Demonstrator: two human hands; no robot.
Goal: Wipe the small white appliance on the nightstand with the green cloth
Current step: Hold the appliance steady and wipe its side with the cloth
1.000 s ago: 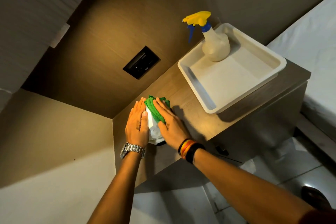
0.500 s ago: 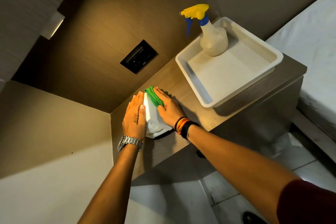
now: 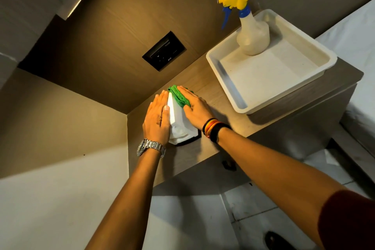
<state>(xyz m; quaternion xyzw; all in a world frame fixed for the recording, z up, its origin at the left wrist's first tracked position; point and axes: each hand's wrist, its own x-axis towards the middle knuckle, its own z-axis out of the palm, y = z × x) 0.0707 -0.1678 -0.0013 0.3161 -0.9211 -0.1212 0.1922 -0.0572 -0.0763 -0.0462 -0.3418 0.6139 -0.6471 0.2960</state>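
Warm light falls across a brown wood-grain wall panel (image 3: 121, 32) with a dark socket plate (image 3: 164, 50) set into it, and below it we see the wooden nightstand (image 3: 221, 99) running from the corner toward a bed with white sheets (image 3: 357, 46) at the right. On the nightstand's left end, close to the corner, stands the small white appliance (image 3: 178, 119) on a dark base, and we see it caught between the person's two hands. Our view shows the left hand (image 3: 157, 117) lying flat and open against the appliance's left side, fingers straight and together, thumb along the front edge, with a metal watch (image 3: 151, 147) at the wrist. We see the right hand (image 3: 195, 109) spread flat over the green cloth (image 3: 179, 96), pressing it against the upper right side of the appliance; the cloth is bunched and peeks out above and between the fingers. Whether the fingers curl around the cloth's far edge we cannot tell. Coloured bands (image 3: 213, 129) circle the right wrist, and a dark red sleeve (image 3: 349, 221) shows at the lower right. Further right on the nightstand, well apart from the hands, we see a white tray (image 3: 227, 79) overhanging the front edge, with a spray bottle (image 3: 252, 34) standing upright in its back corner, yellow head and blue trigger pointing left. Pale floor tiles (image 3: 253, 209) show beneath.
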